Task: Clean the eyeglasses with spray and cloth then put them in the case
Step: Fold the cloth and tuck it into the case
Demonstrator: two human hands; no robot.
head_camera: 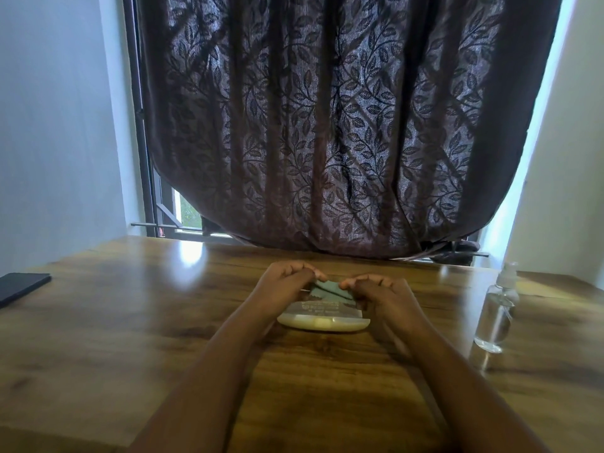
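Cloth stretches between our pinching left hand and right hand above the open case mid-table; spray bottle (clear) stands near the right edge, phone at left.

Your wooden table carries a case at center, bottle at three o'clock, phone at nine.

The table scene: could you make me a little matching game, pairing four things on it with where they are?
Things:
1. cloth
2. spray bottle
3. case
4. dark flat object

Places:
A. far left edge of the table
B. on the table just under the hands
C. pinched between both hands
D. standing at the right

Pairs: 1-C, 2-D, 3-B, 4-A
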